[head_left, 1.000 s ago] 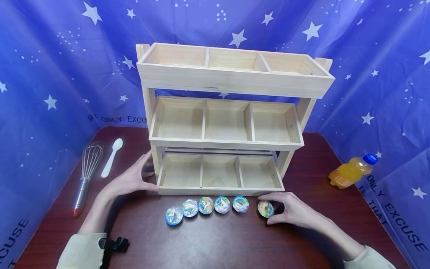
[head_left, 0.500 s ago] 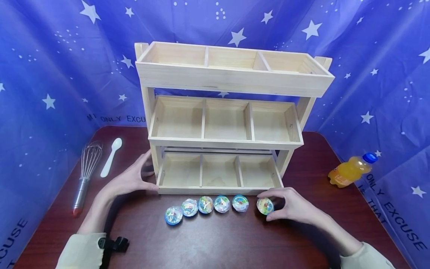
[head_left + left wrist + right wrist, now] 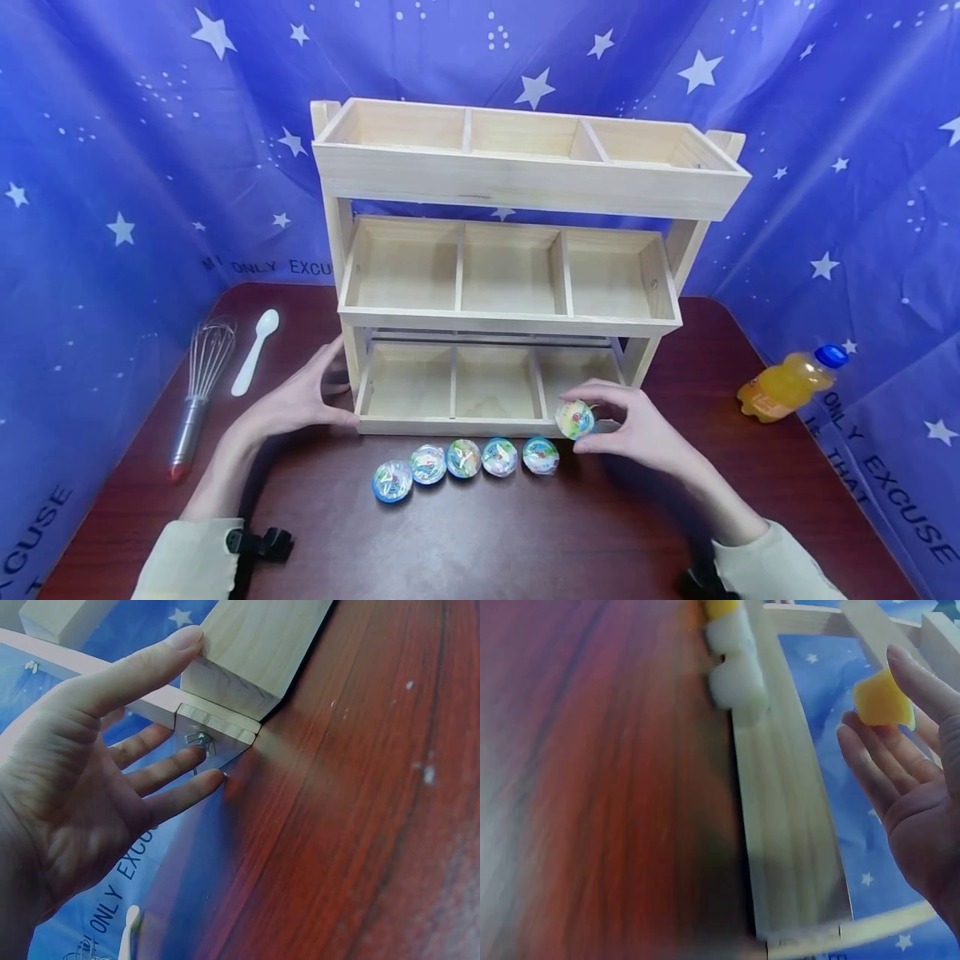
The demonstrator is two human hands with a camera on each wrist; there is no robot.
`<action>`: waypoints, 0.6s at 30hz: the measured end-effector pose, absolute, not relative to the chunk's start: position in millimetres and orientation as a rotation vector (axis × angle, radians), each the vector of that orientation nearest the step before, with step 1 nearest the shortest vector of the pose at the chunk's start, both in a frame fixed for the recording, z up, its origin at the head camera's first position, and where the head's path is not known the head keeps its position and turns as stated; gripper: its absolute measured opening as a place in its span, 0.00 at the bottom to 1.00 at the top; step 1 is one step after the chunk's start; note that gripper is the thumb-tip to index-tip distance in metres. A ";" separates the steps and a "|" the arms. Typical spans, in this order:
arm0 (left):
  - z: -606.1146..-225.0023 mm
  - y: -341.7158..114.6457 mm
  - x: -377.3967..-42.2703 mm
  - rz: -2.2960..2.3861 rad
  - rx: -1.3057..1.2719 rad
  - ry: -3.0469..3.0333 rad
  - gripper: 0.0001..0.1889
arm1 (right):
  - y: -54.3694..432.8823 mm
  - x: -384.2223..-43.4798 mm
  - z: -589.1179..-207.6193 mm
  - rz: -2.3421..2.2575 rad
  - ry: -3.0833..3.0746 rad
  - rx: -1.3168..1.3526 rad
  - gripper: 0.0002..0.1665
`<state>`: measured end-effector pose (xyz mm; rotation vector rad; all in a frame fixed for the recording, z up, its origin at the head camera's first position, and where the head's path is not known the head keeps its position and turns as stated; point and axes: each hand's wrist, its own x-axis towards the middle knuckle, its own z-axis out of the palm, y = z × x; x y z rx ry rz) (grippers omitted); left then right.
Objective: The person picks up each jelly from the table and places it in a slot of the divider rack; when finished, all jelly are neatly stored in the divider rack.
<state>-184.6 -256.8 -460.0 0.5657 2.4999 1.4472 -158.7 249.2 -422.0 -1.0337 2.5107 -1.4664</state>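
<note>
A three-tier wooden rack (image 3: 495,427) stands mid-table, each tier divided into three compartments. My left hand (image 3: 300,400) is at its lower left corner, thumb against the bottom box (image 3: 255,656) and the other fingers extended near a wing nut (image 3: 200,740). Between thumb and fingertips, my right hand (image 3: 637,425) pinches a small jelly cup (image 3: 575,419), which is raised before the bottom tier's right compartment. The right wrist view shows this jelly cup (image 3: 883,699) as yellow. Several more jelly cups (image 3: 464,458) lie in a row before the rack, lids up.
To the left lie a whisk (image 3: 201,392) and a white spoon (image 3: 256,353). An orange drink bottle (image 3: 787,385) with a blue cap lies at the right. Blue star-patterned cloth (image 3: 135,167) surrounds the table on the back and sides.
My right hand has lifted the jelly cup off the table, up and slightly left to the bottom tier's front edge. My left hand stays at the rack's corner.
</note>
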 end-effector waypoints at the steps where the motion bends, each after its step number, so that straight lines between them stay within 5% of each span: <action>1: -459.7 -256.7 -184.6 1.443 0.561 2.502 0.72 | 245.1 -160.2 -421.6 -1.477 2.511 -1.049 0.35; 18: -459.2 -255.1 -183.7 1.450 0.550 2.490 0.71 | 195.5 -178.0 -412.4 -1.600 2.440 -1.001 0.34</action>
